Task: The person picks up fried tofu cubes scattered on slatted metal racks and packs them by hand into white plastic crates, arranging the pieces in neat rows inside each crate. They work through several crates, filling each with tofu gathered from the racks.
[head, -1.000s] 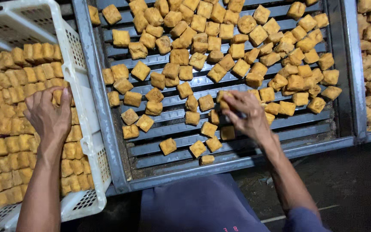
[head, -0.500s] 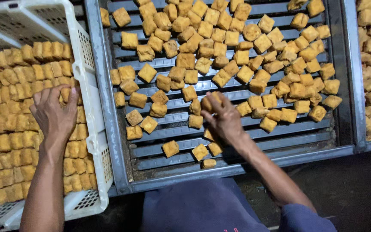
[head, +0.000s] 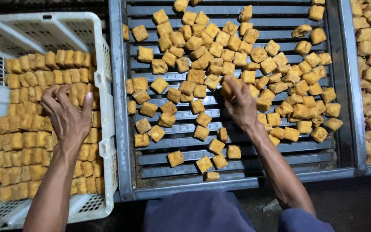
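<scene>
Fingers (head: 232, 88) of the right hand (head: 242, 105) pinch fried tofu cubes (head: 230, 83) on the slatted tray (head: 237, 148); left hand (head: 67, 116) lies spread on the packed rows (head: 26, 141), crate (head: 104, 81) leftward.

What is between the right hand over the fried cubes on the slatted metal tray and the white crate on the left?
The metal tray's raised left rim and the white crate's near wall stand between them. The left hand rests on the packed rows; the right hand has loose cubes alongside.
</scene>
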Demonstrator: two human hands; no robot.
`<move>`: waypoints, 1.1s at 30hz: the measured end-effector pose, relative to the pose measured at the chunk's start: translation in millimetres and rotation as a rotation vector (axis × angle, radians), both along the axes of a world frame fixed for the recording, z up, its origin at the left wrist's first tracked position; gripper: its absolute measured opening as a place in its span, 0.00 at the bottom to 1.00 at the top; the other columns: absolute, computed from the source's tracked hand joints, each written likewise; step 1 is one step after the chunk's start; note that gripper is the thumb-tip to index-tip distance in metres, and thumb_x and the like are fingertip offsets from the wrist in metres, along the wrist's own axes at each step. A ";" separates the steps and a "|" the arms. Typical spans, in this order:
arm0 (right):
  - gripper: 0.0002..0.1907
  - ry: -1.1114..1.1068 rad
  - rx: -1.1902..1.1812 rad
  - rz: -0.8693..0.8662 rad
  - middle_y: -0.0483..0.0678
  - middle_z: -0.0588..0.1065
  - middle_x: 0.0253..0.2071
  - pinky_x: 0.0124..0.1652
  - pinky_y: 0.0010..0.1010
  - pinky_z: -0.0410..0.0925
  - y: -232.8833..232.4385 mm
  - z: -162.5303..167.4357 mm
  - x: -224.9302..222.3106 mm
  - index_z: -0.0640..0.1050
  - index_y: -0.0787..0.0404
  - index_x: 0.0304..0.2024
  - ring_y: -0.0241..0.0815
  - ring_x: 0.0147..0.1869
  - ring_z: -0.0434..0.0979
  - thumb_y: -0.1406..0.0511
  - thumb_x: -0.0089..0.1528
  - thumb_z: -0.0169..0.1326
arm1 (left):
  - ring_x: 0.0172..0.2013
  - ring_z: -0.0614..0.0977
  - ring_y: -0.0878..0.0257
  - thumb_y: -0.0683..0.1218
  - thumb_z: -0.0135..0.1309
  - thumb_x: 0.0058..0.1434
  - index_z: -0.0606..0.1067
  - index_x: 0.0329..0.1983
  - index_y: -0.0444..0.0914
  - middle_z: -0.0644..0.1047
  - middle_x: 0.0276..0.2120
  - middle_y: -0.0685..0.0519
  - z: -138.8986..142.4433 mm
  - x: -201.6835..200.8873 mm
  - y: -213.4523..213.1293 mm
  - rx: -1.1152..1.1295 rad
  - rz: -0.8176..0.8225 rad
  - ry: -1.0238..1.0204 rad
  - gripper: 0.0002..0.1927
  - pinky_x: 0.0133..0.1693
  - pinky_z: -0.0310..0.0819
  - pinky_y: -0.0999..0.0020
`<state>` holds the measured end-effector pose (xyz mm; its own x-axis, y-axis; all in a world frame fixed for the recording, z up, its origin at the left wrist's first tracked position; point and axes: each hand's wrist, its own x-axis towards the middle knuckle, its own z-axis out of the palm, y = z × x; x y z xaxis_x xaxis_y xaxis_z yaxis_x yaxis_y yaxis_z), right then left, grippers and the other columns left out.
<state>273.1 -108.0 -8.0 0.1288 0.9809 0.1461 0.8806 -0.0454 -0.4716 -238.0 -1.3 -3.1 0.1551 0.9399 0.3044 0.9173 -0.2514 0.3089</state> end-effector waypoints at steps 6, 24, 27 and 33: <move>0.51 -0.004 0.281 0.225 0.64 0.68 0.66 0.52 0.46 0.80 45.5 -15.7 -9.5 0.58 0.38 0.76 0.61 0.59 0.78 0.70 0.56 0.67 | 0.60 0.63 0.44 0.60 0.59 0.75 0.64 0.62 0.31 0.57 0.54 0.41 2.3 2.1 -1.2 -0.016 0.088 0.044 0.31 0.59 0.63 0.40; 0.40 0.052 0.159 0.220 0.58 0.73 0.54 0.48 0.40 0.81 93.1 -0.6 -12.2 0.60 0.44 0.72 0.51 0.57 0.78 0.61 0.60 0.62 | 0.57 0.69 0.47 0.54 0.63 0.74 0.63 0.66 0.33 0.60 0.59 0.40 55.2 -52.3 20.3 -0.038 0.262 -0.047 0.30 0.59 0.66 0.41; 0.48 0.106 0.322 0.311 0.63 0.67 0.63 0.53 0.45 0.81 93.5 11.2 -18.8 0.57 0.50 0.73 0.56 0.62 0.77 0.60 0.58 0.70 | 0.63 0.67 0.46 0.47 0.65 0.71 0.64 0.63 0.31 0.59 0.58 0.39 51.7 -64.4 31.6 0.114 0.174 -0.156 0.27 0.64 0.67 0.44; 0.56 -0.035 0.266 0.507 0.70 0.60 0.68 0.50 0.54 0.77 100.0 10.5 -58.2 0.54 0.45 0.75 0.64 0.58 0.75 0.62 0.54 0.75 | 0.65 0.67 0.47 0.43 0.65 0.67 0.66 0.62 0.30 0.58 0.59 0.41 37.3 -70.8 37.4 0.171 0.103 -0.223 0.26 0.70 0.68 0.48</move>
<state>214.9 -8.0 2.5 -0.3572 0.8476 0.3924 0.7767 0.5029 -0.3792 -308.8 36.1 34.2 -0.0271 0.8791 0.4758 0.8548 -0.2263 0.4669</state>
